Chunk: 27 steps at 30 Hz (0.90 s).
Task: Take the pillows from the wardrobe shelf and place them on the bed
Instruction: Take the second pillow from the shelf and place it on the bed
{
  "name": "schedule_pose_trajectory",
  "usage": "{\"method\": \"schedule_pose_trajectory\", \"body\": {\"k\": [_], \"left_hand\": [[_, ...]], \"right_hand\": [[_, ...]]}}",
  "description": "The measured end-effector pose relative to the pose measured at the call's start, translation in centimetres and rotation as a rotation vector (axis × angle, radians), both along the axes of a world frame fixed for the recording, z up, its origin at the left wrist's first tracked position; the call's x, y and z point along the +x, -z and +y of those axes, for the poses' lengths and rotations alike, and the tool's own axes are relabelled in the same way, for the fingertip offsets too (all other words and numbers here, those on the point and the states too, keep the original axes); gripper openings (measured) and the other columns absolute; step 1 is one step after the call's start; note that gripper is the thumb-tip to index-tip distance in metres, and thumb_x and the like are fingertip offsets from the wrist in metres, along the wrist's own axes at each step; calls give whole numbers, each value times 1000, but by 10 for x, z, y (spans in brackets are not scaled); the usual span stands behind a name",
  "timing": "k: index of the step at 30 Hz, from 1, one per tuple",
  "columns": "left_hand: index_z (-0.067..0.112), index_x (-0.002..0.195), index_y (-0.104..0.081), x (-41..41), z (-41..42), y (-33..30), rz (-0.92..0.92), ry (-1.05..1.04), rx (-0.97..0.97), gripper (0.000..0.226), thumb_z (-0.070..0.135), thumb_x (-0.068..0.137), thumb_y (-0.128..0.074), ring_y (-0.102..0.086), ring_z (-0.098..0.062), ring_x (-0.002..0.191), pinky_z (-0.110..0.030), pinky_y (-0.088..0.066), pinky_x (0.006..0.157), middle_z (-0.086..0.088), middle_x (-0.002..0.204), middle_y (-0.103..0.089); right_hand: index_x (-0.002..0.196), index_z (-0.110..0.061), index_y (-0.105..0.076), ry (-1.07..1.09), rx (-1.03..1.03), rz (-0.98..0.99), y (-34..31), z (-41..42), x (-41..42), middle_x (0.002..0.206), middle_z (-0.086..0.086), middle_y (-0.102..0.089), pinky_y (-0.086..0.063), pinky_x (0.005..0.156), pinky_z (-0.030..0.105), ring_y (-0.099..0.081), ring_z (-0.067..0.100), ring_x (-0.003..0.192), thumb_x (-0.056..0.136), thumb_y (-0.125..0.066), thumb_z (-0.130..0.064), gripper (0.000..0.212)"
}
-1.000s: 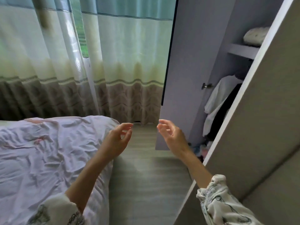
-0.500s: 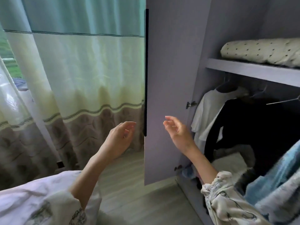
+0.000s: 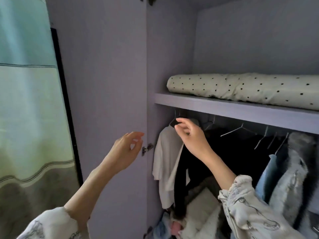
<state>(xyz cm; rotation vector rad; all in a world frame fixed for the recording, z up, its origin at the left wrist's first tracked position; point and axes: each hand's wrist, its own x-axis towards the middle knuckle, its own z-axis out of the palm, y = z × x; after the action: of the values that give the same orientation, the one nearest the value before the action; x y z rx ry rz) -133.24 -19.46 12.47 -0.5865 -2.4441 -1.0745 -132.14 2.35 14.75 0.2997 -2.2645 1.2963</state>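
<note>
A cream pillow with black dots (image 3: pixel 245 87) lies flat on the lilac wardrobe shelf (image 3: pixel 224 107), stretching off the right edge. My right hand (image 3: pixel 191 135) is raised below the shelf's left end, in front of the hanging clothes, fingers apart and empty. My left hand (image 3: pixel 126 150) is lifted in front of the open wardrobe door, also empty with fingers loosely curled. Both hands are lower than the pillow and apart from it. The bed is out of view.
The open lilac wardrobe door (image 3: pixel 103 100) stands at left with a hinge (image 3: pixel 146 149). Under the shelf hang a white shirt (image 3: pixel 166 163), dark garments and blue and grey ones (image 3: pixel 284 178). Clothes are heaped at the bottom. A green-and-grey curtain (image 3: pixel 27 100) hangs at the far left.
The view has swung from the bed and curtain to the wardrobe interior and come closer. Both hands have risen toward the shelf; the bed has left the view.
</note>
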Motion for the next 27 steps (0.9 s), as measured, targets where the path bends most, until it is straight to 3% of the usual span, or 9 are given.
{"method": "schedule_pose_trajectory", "body": {"k": [5,9,13,17,20,25,27], "left_hand": [[25,123,-54,-93,61,-32,48,134,-59,32,22,93,-46,-58,-18,103,-28,-41,88,0,118,-61],[20,125,-55,-151,109,-50,146,248,-87,34,21,91,-52,-58,-21,104,-24,-38,86,-4,119,-60],[16,125,-53,-207,155,-69,232,341,-108,35,19,91,-54,-47,-20,117,-14,-28,90,-5,124,-55],[17,130,-48,-258,200,-95,340,410,-104,40,22,91,-53,-36,-21,127,-28,-27,105,-6,133,-48],[17,132,-45,-289,233,-115,461,454,-104,45,22,89,-55,-33,-24,130,-37,-28,108,-9,138,-44],[36,144,-9,-345,280,-131,532,474,-388,74,45,85,-53,10,-23,143,-54,4,111,0,156,-2],[41,143,6,-364,293,-133,587,401,-504,90,56,78,-55,11,-25,143,-59,7,109,1,156,3]], "right_hand": [[125,-18,-52,174,111,74,-41,60,-57,100,-10,-56,-38,73,4,-54,-3,85,93,-51,-27,33],[128,-19,-49,300,233,91,-66,104,-90,111,-6,-58,-36,89,20,-52,6,104,92,-51,-29,37],[131,-20,-47,506,369,171,-87,148,-120,125,-1,-54,-29,90,17,-48,7,113,90,-54,-26,41],[133,-17,-44,692,512,214,-109,181,-149,134,2,-47,-27,100,25,-39,17,126,89,-56,-25,47],[137,-18,-38,837,761,174,-122,198,-172,139,4,-43,-20,111,38,-32,22,131,87,-58,-33,57],[145,-32,-9,955,1000,-135,-120,215,-201,154,1,-16,1,110,57,-6,23,142,74,-61,-59,92],[145,-34,2,1025,1098,-199,-117,221,-212,155,1,-8,3,107,62,0,26,142,70,-61,-63,102]]}}
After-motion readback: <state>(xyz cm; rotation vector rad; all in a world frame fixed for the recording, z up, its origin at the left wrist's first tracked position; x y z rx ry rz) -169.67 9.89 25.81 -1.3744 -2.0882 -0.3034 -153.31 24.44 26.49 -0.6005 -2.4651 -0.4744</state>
